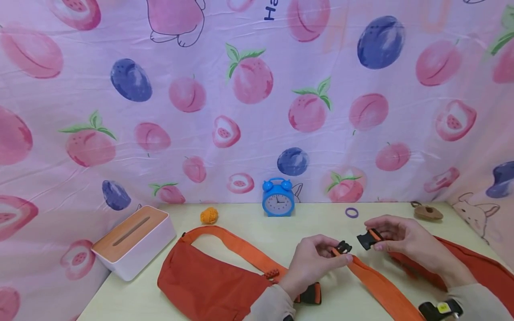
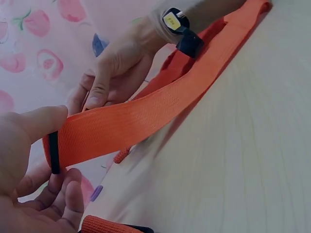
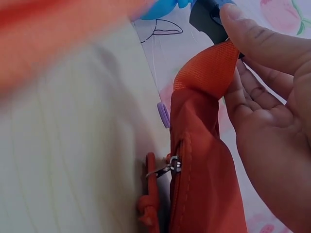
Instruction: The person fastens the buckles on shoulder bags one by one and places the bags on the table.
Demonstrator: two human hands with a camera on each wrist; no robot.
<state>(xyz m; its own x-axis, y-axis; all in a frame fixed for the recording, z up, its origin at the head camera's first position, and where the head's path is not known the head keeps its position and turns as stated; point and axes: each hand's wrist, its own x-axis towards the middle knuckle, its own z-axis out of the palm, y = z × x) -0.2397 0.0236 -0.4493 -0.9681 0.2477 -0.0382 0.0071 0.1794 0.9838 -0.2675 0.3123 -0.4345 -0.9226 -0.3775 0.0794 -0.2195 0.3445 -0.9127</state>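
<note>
In the head view my left hand (image 1: 315,261) pinches a black buckle half with prongs (image 1: 344,248) on the end of an orange strap (image 1: 373,283). My right hand (image 1: 409,245) grips a black buckle socket (image 1: 365,240), facing the pronged half across a small gap. In the right wrist view the socket (image 3: 208,20) sits on a short orange tab of a red zippered bag (image 3: 206,165), held between thumb and fingers. The left wrist view shows the orange strap (image 2: 141,116) running from my left hand (image 2: 29,160) past my right hand (image 2: 114,73).
A second red bag (image 1: 213,281) with an orange strap lies at the left, a black buckle (image 1: 309,294) beside my left wrist. Behind stand a tissue box (image 1: 138,245), a yellow-orange ball (image 1: 209,216), a blue alarm clock (image 1: 278,198), a purple ring (image 1: 351,212) and a brown pouch (image 1: 428,212).
</note>
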